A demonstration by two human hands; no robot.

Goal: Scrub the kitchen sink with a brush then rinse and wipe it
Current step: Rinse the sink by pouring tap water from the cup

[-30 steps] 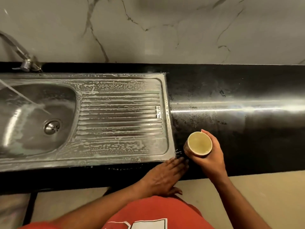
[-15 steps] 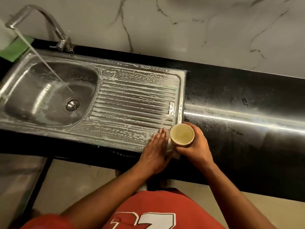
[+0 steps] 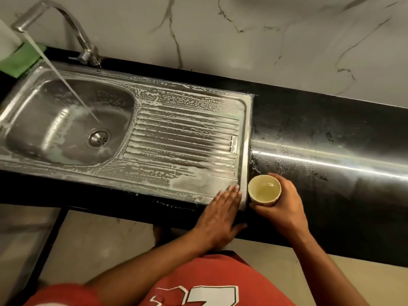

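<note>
Sink (image 3: 44, 120) of steel, seen from above, set into a glossy black desk (image 3: 331, 129) that runs along a white wall (image 3: 242, 40) veined like marble. The basin lies at the left, with a round drain (image 3: 99, 138) in its floor. A curved tap (image 3: 66, 21) stands behind the basin, and water (image 3: 59, 78) slants from its spout down into the basin, just beyond the drain. To the right of the basin, the ribbed drainboard (image 3: 183, 140) is covered in white foam (image 3: 176, 100), with one smeared patch near its front right corner. The left hand (image 3: 220, 213) lies flat on that corner, its fingers (image 3: 231, 193) straight, held together and gripping nothing. Just beside it, past the sink's right edge, the right hand (image 3: 280, 206) holds a small round cup (image 3: 264, 191), pale yellow inside, with its fingers (image 3: 284, 184) curled round the side. Whether the cup rests on the desk or sits just above it cannot be told. A green cloth (image 3: 19, 60) lies at the far left, behind the sink. A red shirt (image 3: 209, 283) with white print fills the bottom edge.
</note>
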